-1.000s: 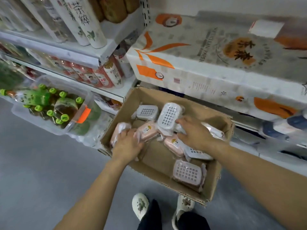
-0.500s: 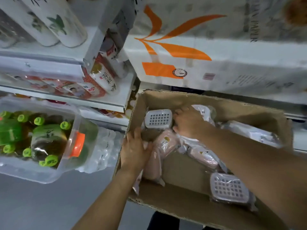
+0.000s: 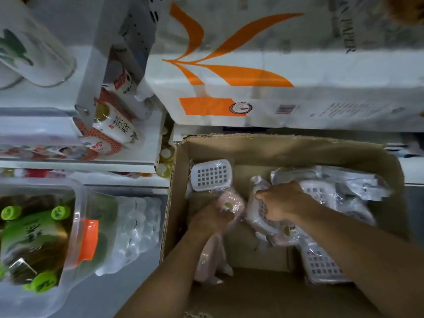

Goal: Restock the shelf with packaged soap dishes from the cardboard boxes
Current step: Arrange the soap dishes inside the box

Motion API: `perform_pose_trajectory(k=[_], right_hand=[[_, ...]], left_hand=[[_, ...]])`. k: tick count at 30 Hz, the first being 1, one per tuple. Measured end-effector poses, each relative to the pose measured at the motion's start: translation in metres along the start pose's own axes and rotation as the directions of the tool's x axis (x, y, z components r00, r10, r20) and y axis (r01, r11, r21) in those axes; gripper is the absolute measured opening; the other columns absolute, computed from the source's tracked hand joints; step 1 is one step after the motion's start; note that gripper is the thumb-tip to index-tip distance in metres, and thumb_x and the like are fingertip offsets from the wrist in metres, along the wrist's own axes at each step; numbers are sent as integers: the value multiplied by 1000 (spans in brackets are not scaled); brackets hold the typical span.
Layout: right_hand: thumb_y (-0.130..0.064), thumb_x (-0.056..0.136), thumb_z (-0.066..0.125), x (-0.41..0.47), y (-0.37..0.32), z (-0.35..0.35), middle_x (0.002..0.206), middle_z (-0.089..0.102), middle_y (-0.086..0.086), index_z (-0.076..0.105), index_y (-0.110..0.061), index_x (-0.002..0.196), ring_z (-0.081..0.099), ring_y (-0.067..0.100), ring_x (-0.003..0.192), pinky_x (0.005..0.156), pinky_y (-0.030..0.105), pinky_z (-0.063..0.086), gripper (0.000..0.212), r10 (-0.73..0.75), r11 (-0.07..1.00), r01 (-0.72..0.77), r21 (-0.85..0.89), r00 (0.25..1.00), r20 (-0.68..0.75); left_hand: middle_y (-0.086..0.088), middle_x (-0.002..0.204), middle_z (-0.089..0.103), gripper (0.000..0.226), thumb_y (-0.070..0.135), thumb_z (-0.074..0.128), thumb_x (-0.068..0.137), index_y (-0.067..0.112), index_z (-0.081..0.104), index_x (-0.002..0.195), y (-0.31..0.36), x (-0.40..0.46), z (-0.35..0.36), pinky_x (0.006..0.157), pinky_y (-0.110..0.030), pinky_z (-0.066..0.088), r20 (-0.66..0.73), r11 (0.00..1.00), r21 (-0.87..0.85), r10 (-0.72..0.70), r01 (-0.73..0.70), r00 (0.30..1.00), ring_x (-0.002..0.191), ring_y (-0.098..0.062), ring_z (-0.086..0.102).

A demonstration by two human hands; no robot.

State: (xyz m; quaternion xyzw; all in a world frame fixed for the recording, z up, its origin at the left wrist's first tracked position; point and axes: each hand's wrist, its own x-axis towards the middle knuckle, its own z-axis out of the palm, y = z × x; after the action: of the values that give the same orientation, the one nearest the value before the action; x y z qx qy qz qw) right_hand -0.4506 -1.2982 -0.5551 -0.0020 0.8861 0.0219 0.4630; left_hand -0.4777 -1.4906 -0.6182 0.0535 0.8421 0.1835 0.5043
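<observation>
Inside the cardboard box [image 3: 286, 152], the left hand [image 3: 210, 220] grasps a pink wrapped soap dish [image 3: 229, 203], the right hand [image 3: 281, 203] beside it clenches a white grid-patterned soap dish [image 3: 262, 210], and another white dish [image 3: 212, 175] lies just beyond the left-hand grip.

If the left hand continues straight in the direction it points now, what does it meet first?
Probably the white soap dish leaning at the back-left of the cardboard box. The left hand already holds a pink packaged dish; depth is uncertain.
</observation>
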Motion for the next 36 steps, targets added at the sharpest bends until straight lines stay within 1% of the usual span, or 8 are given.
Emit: perform_pose_trajectory(k=[4,9,14,17,21,23,27,36], right_hand=[[-26,90,53,12,4,-7,111,65,-7,63,-25,112,61,18,103,87,32,46,24,3,1000,-3,-5,999,-43],[-37,93,53,19,-2,5,116,62,0,65,-23,111,57,21,111,87,34,42,26,-34,999,33,-10,976,-217],[-40,92,54,32,-7,23,128,54,6,55,-17,123,47,26,122,98,40,37,39,-71,997,74,-1,950,-304],[-33,96,48,35,-12,33,132,53,7,52,-15,127,46,25,125,98,39,40,36,-83,989,117,92,946,-314],[-33,96,45,33,-7,40,125,57,5,58,-15,117,48,23,118,96,37,44,30,-60,963,145,229,938,-341],[-35,97,45,31,-3,42,125,57,3,60,-16,115,49,21,117,97,36,44,30,-47,945,150,290,942,-332],[-35,95,48,24,5,47,124,58,-1,60,-22,115,51,17,115,95,38,48,27,-35,908,175,380,937,-347],[-30,70,76,-1,21,61,130,52,10,50,-15,132,47,30,120,92,46,42,69,183,968,12,251,650,-738]], left_hand=[[4,110,70,28,44,62,92,25,72,111,3,-2,7,97,-35,50,169,987,-76,152,-141,974,104,-14,64],[-2,133,48,37,32,61,91,24,55,127,0,1,-1,107,-40,37,-518,953,253,280,-167,808,127,-22,43],[1,166,-1,86,22,61,92,25,4,157,-7,48,-22,123,-42,1,-326,808,583,331,-87,886,152,-22,-7],[2,160,25,65,22,57,94,26,28,152,-9,65,-30,119,-36,13,-386,781,608,451,-146,805,149,-21,18],[-5,122,67,38,33,63,91,21,61,127,-11,60,-32,97,-35,40,-456,858,378,500,-348,737,112,-28,61],[-6,98,74,30,35,59,94,16,67,114,-14,52,-27,81,-35,53,-484,902,-54,351,-428,802,90,-26,68],[-4,86,71,23,21,49,103,17,67,90,-11,41,-20,77,-31,54,-323,650,-725,-28,-228,946,87,-24,66],[-6,140,39,88,68,65,77,22,35,146,-4,41,1,107,-46,34,-480,999,16,34,-30,877,132,-29,36]])
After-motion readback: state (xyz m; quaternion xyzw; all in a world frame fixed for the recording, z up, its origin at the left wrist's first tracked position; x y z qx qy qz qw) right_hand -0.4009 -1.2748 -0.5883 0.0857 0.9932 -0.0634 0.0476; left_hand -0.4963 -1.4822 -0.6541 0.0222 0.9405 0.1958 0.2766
